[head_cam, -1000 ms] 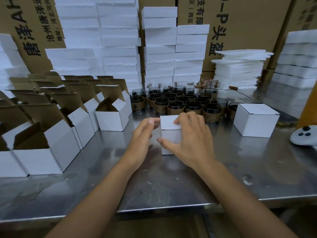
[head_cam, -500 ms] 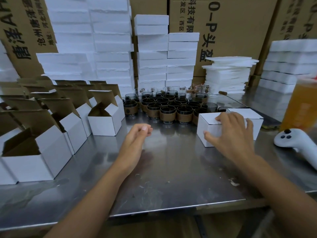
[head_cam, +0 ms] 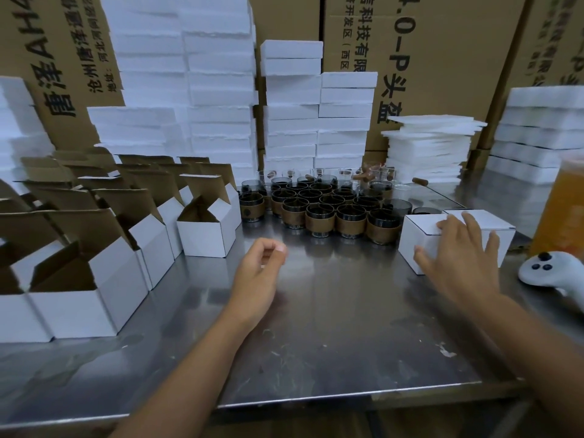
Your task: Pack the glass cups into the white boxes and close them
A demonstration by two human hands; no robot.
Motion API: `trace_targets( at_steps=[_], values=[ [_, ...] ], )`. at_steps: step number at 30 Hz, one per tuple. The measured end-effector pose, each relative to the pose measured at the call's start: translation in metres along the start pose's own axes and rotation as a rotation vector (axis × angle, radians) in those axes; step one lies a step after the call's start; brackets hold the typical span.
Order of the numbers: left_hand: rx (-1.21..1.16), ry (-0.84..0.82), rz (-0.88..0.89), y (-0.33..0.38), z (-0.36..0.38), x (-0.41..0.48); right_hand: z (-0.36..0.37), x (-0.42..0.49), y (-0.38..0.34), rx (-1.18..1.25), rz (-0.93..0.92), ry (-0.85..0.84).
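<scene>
My right hand (head_cam: pixel 458 260) lies on a closed white box (head_cam: pixel 417 235) at the right of the steel table (head_cam: pixel 331 336), fingers over its top and thumb on its front face. A second closed white box (head_cam: pixel 483 216) stands right behind it, touching. My left hand (head_cam: pixel 256 276) hovers over the table's middle, fingers curled in and holding nothing. Several dark glass cups (head_cam: pixel 319 213) with brown sleeves stand in rows at the back centre. An open white box (head_cam: pixel 205 235) with raised flaps sits just left of the cups.
More open white boxes (head_cam: pixel 104 279) line the left side in rows. White foam stacks (head_cam: pixel 426 150) and large cartons rise behind the cups. At the far right lie a white controller (head_cam: pixel 550 273) and an orange drink cup (head_cam: pixel 565 210).
My right hand slid the closed box from the table's middle to the right, beside the other closed box. My left hand let go of it and curled its fingers.
</scene>
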State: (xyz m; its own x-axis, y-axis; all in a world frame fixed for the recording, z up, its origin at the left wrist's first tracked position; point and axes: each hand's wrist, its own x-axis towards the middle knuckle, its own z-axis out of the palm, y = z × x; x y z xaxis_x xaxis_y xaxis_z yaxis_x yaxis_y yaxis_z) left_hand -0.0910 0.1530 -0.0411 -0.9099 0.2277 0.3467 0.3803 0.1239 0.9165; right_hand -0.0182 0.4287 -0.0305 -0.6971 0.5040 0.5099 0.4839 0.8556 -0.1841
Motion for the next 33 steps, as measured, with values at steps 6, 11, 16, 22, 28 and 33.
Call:
trace_targets(
  at_steps=[6,11,16,22,28,33],
  values=[
    [0.098,0.153,0.033,-0.004,0.001,0.005,0.003,-0.021,-0.044,0.039,-0.298,0.119],
    [0.137,0.228,0.03,-0.012,-0.004,0.014,0.015,-0.034,-0.079,0.114,-0.454,0.015],
    [0.197,0.346,-0.027,-0.021,-0.029,0.039,0.023,-0.029,-0.075,0.282,-0.34,-0.03],
    [0.382,0.356,-0.078,-0.034,-0.07,0.069,0.025,-0.026,-0.075,0.345,-0.311,-0.11],
    [0.606,0.307,-0.125,-0.042,-0.088,0.075,0.024,-0.024,-0.074,0.364,-0.275,-0.147],
    [0.668,0.273,0.008,-0.037,-0.079,0.066,0.023,-0.024,-0.075,0.371,-0.272,-0.159]
  ],
)
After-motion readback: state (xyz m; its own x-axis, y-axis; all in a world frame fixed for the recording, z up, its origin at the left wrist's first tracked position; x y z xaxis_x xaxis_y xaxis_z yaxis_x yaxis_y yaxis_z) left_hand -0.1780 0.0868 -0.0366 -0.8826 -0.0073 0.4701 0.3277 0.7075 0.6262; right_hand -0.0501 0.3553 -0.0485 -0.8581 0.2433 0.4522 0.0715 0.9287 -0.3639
